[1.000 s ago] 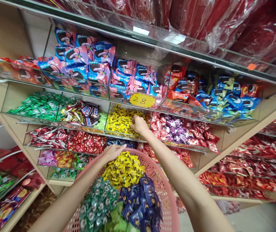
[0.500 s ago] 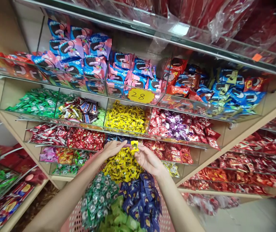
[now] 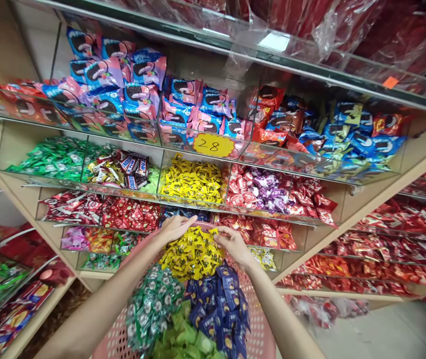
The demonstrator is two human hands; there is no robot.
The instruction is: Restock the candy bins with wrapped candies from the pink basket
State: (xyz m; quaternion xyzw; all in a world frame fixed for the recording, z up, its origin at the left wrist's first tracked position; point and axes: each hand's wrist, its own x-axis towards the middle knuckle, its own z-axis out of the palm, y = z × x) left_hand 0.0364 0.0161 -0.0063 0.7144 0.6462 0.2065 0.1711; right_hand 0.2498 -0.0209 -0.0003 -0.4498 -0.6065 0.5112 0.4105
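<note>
Both hands sit on the yellow candies (image 3: 192, 252) heaped at twelve o'clock in the pink basket (image 3: 257, 329): left hand (image 3: 173, 228) flat, fingers spread, right hand (image 3: 233, 245) loosely curled, gripping nothing I can see. The heap stands above the rim; a nudge could spill pieces.

It is bright where I stand, and the light comes from above and makes white shiny spots on the clear plastic bags (image 3: 272, 42) up top. The shelf lines bend at the sides of my view, and the top right corner goes dark. Things low on the right look smeary.
</note>
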